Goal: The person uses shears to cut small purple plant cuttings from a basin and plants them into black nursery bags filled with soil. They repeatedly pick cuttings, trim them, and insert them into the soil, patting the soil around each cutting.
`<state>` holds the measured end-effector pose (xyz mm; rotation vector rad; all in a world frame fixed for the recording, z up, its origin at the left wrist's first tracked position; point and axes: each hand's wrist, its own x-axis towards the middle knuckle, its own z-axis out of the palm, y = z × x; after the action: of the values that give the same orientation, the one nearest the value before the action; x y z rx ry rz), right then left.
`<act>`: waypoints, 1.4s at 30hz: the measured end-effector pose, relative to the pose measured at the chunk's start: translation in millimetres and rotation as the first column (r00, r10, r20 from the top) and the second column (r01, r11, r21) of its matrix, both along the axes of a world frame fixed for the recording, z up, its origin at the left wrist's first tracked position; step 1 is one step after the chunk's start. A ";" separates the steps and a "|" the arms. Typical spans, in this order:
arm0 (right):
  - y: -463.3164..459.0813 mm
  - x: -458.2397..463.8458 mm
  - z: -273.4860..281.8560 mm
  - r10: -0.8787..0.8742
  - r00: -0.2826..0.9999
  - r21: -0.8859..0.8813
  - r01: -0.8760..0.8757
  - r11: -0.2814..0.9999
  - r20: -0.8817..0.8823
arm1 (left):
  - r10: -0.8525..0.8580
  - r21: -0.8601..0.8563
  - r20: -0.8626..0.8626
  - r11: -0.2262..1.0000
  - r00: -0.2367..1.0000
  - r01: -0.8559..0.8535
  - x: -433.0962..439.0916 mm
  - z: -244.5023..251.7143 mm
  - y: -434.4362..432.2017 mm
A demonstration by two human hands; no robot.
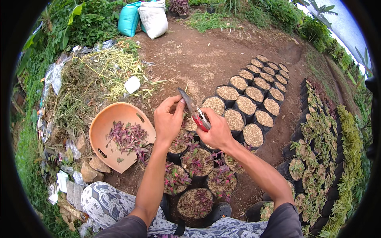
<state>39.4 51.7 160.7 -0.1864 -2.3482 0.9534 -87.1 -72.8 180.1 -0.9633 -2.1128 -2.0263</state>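
My right hand (217, 129) grips a pair of pruning shears (200, 118) with red and pale handles. Their dark blade points up and left. My left hand (169, 119) is at that blade, its thumb and forefinger drawn together beside the metal; whatever may be between them is hidden. Below both hands stand black grow bags planted with purple-leaved seedlings (196, 162). An orange plastic basin (98, 126) with a cut-away side lies left of my left hand, holding a heap of purple leafy cuttings (129, 134).
Rows of black grow bags topped with pale chaff (245, 104) run away to the right. More planted bags (315, 142) line the far right. Dry plant waste (74, 86), stones (92, 172) and plastic scraps lie left. Full sacks (153, 19) stand at the back on bare soil (184, 44).
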 end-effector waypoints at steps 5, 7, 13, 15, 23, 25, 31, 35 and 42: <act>8.9 -18.4 -17.5 -0.080 0.992 -0.138 0.094 0.986 0.101 | -0.007 -0.071 0.085 0.997 0.996 0.013 -9.7 -5.4 -5.9; 22.5 -32.0 -31.9 -0.170 0.972 -0.099 0.187 0.977 0.161 | -0.031 -0.030 0.086 0.999 0.996 0.034 -14.1 -9.3 -8.4; 70.2 -67.2 -94.8 -0.236 0.785 0.199 0.146 0.969 0.573 | -0.028 -0.063 0.160 0.997 0.987 0.038 -28.5 -23.4 -27.2; 74.1 -79.1 -120.0 -0.289 0.746 0.338 0.091 0.937 0.600 | -0.007 -0.037 0.197 0.999 0.980 0.014 -34.0 -28.0 -32.5; 61.7 -129.7 -195.1 -0.440 0.607 0.403 0.206 0.892 0.662 | 0.013 0.082 0.401 0.995 0.916 -0.050 -56.7 -45.8 -47.7; 55.9 -134.1 -202.8 -0.432 0.618 0.379 0.224 0.898 0.657 | 0.025 0.078 0.443 0.995 0.896 -0.066 -59.5 -49.5 -49.6; 60.0 -130.6 -199.5 -0.371 0.629 0.309 0.211 0.927 0.683 | 0.009 0.067 0.479 0.997 0.878 -0.046 -63.3 -66.9 -40.4; 107.1 -106.5 -160.1 -0.100 0.730 -0.078 0.206 0.976 0.676 | -0.128 0.075 0.557 0.992 0.820 0.104 -52.8 -92.2 -20.2; 123.7 -8.1 -89.3 0.448 0.783 -0.777 0.072 0.625 0.432 | -0.340 -0.067 0.577 0.887 0.743 0.457 -0.1 -143.6 32.1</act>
<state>31.2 175.4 71.4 -0.6561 -2.3274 2.2855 -87.1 -40.7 36.5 -1.0270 -2.6343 -2.5985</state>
